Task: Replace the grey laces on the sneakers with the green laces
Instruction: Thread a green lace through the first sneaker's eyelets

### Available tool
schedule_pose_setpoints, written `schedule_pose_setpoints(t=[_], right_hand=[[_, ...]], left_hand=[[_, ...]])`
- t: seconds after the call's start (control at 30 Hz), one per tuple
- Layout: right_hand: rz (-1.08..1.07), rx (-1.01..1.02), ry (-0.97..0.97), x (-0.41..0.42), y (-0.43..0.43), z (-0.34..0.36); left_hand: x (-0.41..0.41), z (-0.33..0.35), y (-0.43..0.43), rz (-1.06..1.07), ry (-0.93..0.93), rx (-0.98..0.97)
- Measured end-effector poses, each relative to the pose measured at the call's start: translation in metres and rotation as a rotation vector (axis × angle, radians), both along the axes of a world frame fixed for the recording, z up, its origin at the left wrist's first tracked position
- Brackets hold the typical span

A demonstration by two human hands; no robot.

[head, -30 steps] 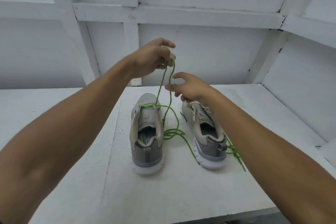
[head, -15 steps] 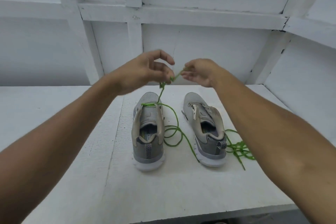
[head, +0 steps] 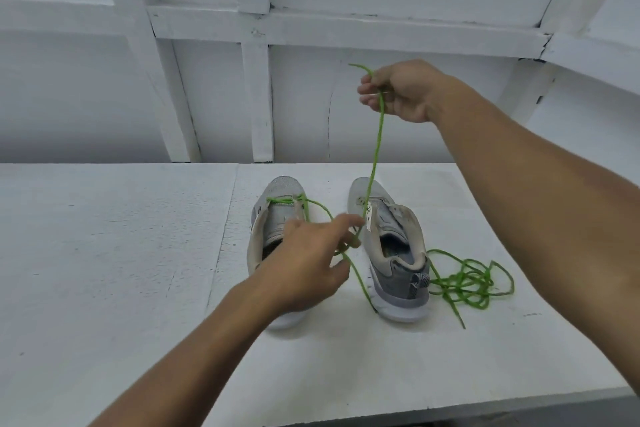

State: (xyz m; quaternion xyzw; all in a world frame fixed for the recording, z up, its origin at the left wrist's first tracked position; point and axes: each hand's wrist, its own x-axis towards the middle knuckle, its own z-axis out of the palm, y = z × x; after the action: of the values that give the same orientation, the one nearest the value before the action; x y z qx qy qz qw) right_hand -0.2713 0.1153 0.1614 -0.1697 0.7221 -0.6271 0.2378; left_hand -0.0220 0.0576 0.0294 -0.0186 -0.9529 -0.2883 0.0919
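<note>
hands have split apart now: right hand (head: pixel 401 94) pinches the green lace (head: pixel 377 146) and hauls it high over the desk (head: pixel 138 253) middle, while left hand (head: pixel 311 260) drops to the slack beside the left sneaker (head: pixel 280 191), grip unclear, so only its first eyelets look laced.

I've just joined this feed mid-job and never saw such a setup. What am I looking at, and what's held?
No machine here: a person's two bare hands. The picture comes from a wide camera worn on the head, looking forward and down. On the white table stand two grey sneakers, heels toward the wearer. The left sneaker has a green lace across its front eyelets; the right hand pinches that lace high above the shoes. The left hand reaches to it lower down; whether its fingers grip is unclear. A second green lace lies heaped beside the right sneaker.
</note>
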Motion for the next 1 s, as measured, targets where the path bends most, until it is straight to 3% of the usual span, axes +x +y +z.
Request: schedule_pose_setpoints(t=[0.07,0.13,0.27,0.37,0.57,0.7,1.0], right_hand=[[0.036,-0.032,0.000,0.004,-0.005,-0.004],[0.060,-0.007,0.040,0.008,-0.008,-0.007],[0.055,0.053,0.093,0.016,-0.014,-0.021],[0.110,0.036,0.105,0.028,-0.025,-0.040],[0.155,0.036,0.097,0.051,-0.043,-0.078],[0.139,0.205,0.146,0.064,-0.054,-0.108],[0.185,0.316,0.317,0.091,-0.070,-0.142]], left_hand=[[0.001,-0.004,-0.005,0.003,0.012,-0.132],[0.001,0.001,-0.017,0.028,0.020,-0.129],[-0.008,0.014,-0.062,0.382,0.172,0.139],[-0.023,0.008,-0.104,0.656,0.085,0.348],[-0.040,-0.022,-0.133,0.657,-0.228,0.518],[-0.045,-0.025,-0.130,0.663,-0.304,0.562],[-0.049,-0.024,-0.131,0.695,-0.356,0.657]])
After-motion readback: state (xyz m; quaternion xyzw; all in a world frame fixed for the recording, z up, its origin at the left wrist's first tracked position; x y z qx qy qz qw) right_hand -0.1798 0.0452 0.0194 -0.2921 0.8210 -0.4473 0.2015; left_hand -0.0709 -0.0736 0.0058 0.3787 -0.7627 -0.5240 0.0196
